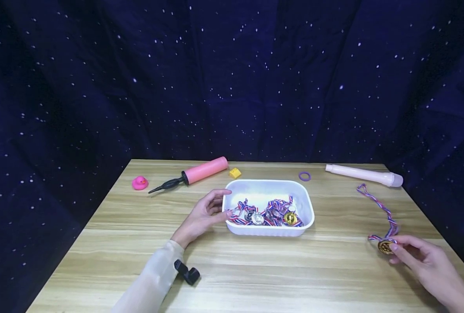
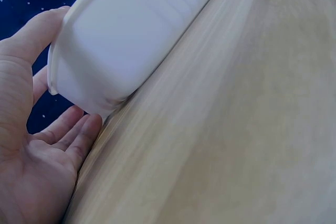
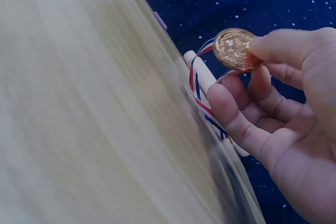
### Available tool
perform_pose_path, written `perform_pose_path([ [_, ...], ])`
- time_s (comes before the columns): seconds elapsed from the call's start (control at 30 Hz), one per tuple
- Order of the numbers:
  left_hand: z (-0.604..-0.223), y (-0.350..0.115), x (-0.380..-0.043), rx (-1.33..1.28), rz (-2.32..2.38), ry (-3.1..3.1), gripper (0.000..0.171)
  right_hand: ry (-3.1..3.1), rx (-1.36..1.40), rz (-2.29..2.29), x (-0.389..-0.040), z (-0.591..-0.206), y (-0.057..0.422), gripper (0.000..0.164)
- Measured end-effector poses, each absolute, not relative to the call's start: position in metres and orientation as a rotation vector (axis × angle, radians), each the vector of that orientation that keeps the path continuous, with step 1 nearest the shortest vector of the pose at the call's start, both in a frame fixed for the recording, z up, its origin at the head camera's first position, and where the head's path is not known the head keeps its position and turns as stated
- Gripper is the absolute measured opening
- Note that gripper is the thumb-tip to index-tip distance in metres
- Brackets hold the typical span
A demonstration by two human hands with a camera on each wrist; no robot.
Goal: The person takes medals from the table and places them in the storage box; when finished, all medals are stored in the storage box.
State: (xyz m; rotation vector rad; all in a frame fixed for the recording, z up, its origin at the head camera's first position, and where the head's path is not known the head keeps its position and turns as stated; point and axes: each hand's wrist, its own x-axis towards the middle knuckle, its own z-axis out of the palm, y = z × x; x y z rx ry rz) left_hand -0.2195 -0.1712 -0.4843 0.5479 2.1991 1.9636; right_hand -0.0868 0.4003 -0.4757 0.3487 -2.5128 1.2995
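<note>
At the left end of a white plastic tub (image 1: 269, 231), my left hand (image 1: 202, 216) holds the rim with thumb and index finger. The other fingers curl loosely below, beside the tub wall (image 2: 126, 35) in the left wrist view. Inside the tub lie medals with striped ribbons, among them a silver medal (image 1: 257, 218) and a gold medal (image 1: 290, 218). Over the table's right side, my right hand (image 1: 421, 258) pinches a bronze-gold medal (image 3: 234, 50) by its edge between thumb and fingers. Its red, white and blue ribbon (image 1: 384, 211) trails away toward the back.
Along the back of the wooden table (image 1: 294, 274) lie a pink rubber duck (image 1: 140, 183), a pink hand pump (image 1: 206, 170), a yellow block (image 1: 235, 173), a purple ring (image 1: 304, 176) and a pale pink toy microphone (image 1: 365, 174). A dark starry curtain (image 1: 232, 78) hangs behind.
</note>
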Motion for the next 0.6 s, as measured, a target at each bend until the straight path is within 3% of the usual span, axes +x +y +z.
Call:
perform_pose_path([
  [0.6,-0.485,-0.173,-0.219,0.553,1.948,2.211,0.062,-2.519,0.350,1.331,-0.090,-0.461,0.380,0.018],
])
